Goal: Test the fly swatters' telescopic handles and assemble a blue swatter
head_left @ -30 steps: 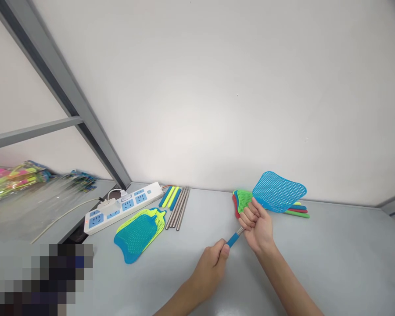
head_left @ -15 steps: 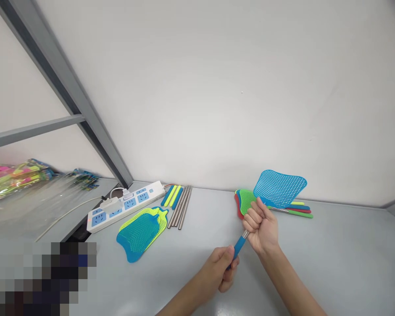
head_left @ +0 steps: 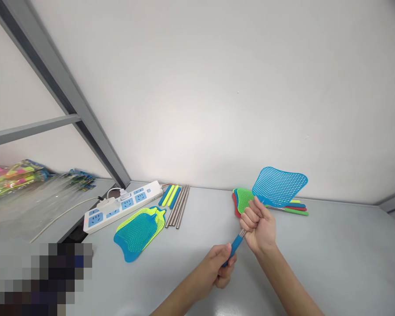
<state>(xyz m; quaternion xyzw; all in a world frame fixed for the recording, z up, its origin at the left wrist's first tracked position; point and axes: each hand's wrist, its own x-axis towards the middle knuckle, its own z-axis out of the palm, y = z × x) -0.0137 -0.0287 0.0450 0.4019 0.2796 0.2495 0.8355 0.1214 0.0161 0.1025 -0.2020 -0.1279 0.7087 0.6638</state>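
Both of my hands are closed on one blue fly swatter (head_left: 281, 186), which slants up to the right over the table. My left hand (head_left: 219, 265) wraps its blue grip. My right hand (head_left: 258, 226) is closed around the metal rod just under the mesh head, hiding most of the rod; a short bright piece shows between the hands. Behind my right hand lies a stack of swatters, with a green mesh head (head_left: 244, 198) on top and green, red, blue and yellow handles (head_left: 296, 211) sticking out to the right.
To the left lie blue and yellow swatter heads (head_left: 136, 237), several metal rods (head_left: 178, 208), and blue and yellow grips (head_left: 170, 196). A white power strip (head_left: 123, 206) with plugs stands beside them. Bagged goods (head_left: 36, 184) lie beyond the grey frame post (head_left: 98, 140).
My hands keep the same hold on the blue swatter. The whole view has shifted slightly, and the swatter's tilt is almost unchanged.
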